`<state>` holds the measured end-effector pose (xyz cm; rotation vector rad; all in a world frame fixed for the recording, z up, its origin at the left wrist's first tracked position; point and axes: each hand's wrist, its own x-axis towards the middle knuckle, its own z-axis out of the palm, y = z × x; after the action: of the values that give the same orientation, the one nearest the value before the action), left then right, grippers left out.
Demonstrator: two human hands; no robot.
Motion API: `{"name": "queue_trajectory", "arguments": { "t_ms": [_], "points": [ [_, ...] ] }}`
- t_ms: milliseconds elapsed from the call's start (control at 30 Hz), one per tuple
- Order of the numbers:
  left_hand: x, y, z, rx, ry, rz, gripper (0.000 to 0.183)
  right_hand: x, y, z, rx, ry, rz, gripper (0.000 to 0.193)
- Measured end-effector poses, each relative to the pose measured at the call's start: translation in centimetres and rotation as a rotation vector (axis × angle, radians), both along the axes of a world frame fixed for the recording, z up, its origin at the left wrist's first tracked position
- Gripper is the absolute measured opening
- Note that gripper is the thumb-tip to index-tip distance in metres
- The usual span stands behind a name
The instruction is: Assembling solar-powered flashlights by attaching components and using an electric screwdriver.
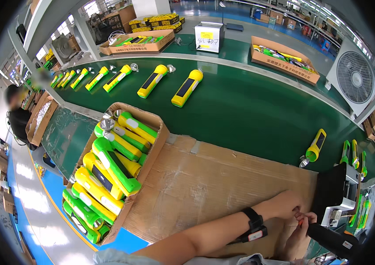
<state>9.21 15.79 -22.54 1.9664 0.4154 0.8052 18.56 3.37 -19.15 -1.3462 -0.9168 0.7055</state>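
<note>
My left arm reaches across from the lower edge, with a black strap and a small black device (pixel 253 229) at the wrist. My left hand (pixel 288 204) is at the right end of the cardboard sheet; its fingers are mostly hidden. Close against it, my right hand (pixel 301 229) has its fingers bent together around something small, with a bit of orange showing between them. A black cylinder-shaped thing (pixel 335 240) with a small label lies right beside my right hand. Behind the hands stands a black and silver machine (pixel 337 201).
A carton (pixel 152 163) packed with yellow and green flashlights stands left. More flashlights (pixel 187 88) lie in a row on the green conveyor belt (pixel 249 115), one (pixel 315 145) nearer the right. A white fan (pixel 355 75) stands far right; a person (pixel 18 117) sits far left.
</note>
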Motion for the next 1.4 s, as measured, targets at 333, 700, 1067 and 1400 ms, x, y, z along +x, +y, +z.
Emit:
{"name": "queue_trajectory", "arguments": {
  "t_ms": [333, 700, 1067, 1400],
  "points": [
    [0.0, -0.2, 0.2, 0.067, 0.006, 0.023, 0.005, -0.1, 0.2, -0.6, 0.086, 0.061, -0.043, 0.01],
    [0.4, -0.1, -0.8, 0.034, 0.056, -0.011, 0.004, -0.3, 0.3, -0.5, 0.07, 0.029, -0.045, 0.007],
    [0.3, -0.1, -0.9, 0.046, 0.046, -0.013, 0.004, 0.3, 0.1, -1.5, 0.089, 0.036, -0.041, 0.008],
    [0.2, 0.2, -0.6, 0.069, 0.047, -0.007, 0.003, 0.4, 0.2, -1.5, 0.083, 0.053, -0.041, 0.01]
  ]
}}
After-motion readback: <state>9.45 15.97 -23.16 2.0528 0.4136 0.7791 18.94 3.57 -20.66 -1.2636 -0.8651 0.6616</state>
